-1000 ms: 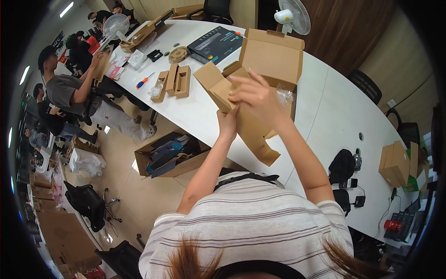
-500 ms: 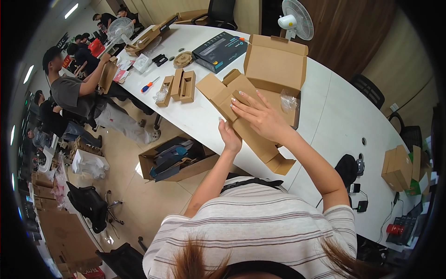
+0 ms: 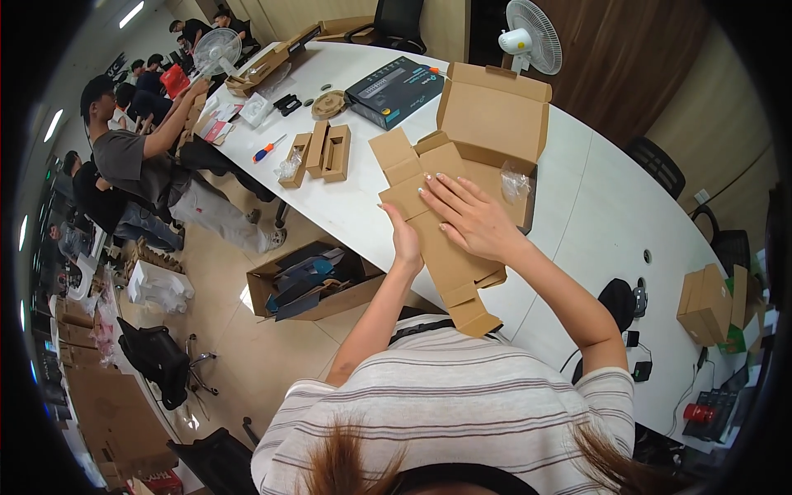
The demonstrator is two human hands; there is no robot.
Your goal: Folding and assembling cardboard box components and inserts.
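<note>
An unfolded brown cardboard piece (image 3: 450, 247) with creases and flaps slants across the table edge, its near end close to my shirt. At its left edge, my left hand (image 3: 404, 241) grips it, thumb up and the other fingers mostly hidden. Flat on top of it lies my right hand (image 3: 474, 216), fingers stretched out and slightly apart. Just beyond is an opened cardboard box (image 3: 495, 107) with its lid raised. Inside that box, beside my right hand, sits a small clear plastic bag (image 3: 515, 183).
Left of the cardboard stand small cardboard inserts (image 3: 335, 155) and a screwdriver (image 3: 268, 148). A dark printed box (image 3: 394, 91) lies farther back. On the floor, a carton (image 3: 318, 285) holds scraps. A person (image 3: 136, 148) stands at the table's far left.
The cardboard piece has turned so it points more toward me, its near end shifting left and closer. Both hands stay on it, the left one moving slightly left.
</note>
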